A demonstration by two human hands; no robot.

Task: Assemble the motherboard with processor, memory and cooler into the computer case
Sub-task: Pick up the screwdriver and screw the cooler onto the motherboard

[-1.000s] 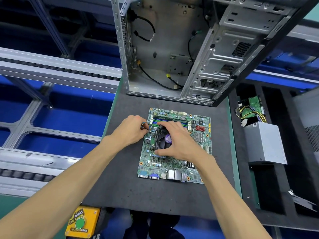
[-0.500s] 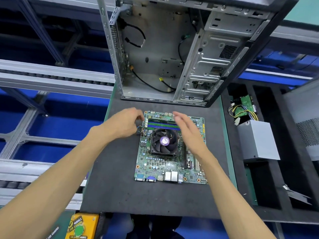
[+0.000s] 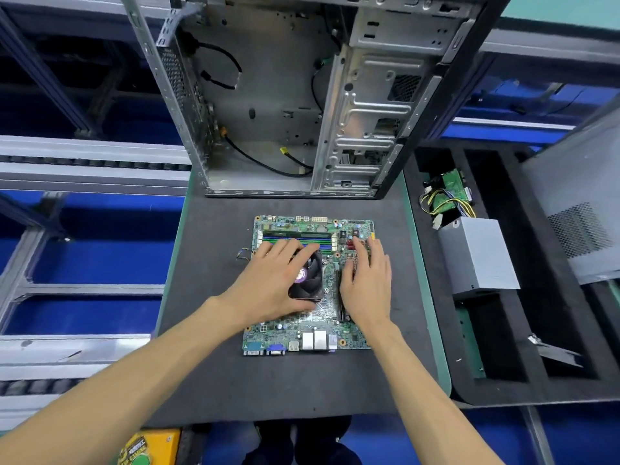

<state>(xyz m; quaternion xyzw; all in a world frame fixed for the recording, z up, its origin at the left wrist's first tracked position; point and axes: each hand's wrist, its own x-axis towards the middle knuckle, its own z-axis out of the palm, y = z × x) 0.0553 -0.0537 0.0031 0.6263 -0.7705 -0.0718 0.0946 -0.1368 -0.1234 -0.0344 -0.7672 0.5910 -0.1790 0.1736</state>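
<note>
So the board (image 3: pixel 310 327) is lying flat on the dark mat (image 3: pixel 285 387) right in front of me, port row on the edge nearest me, memory slots on the far edge. Nearer than the board, down at the mat's left corner, there's a yellow box (image 3: pixel 151 446) with a green button poking into view.

My left hand (image 3: pixel 268 283) is on the left half of the board, fingers mostly straight and spread, draped over the left side of the cooler (image 3: pixel 310 280). Fingertips reach up to the memory (image 3: pixel 297 235), which sits in the slots just behind the cooler. I think the palm is resting on the fan frame, but the hand hides the contact so can't swear to it. My right hand (image 3: pixel 367 283) is flat on the right half of the board, fingers straight and pointing away from me, not gripping anything. The cooler is between both hands. Just off the board's far left corner a little bundle of thin wires (image 3: pixel 244 255) lies on the mat.

Right of the board, off the mat, there's a black foam tray (image 3: pixel 536 384) with a grey metal box (image 3: pixel 478 256) in it and a small green card with yellow wires (image 3: pixel 448 196) behind that.

Beyond the board the case (image 3: pixel 285 95) sits at the mat's far edge, open side facing me, black cables hanging loose inside.
</note>
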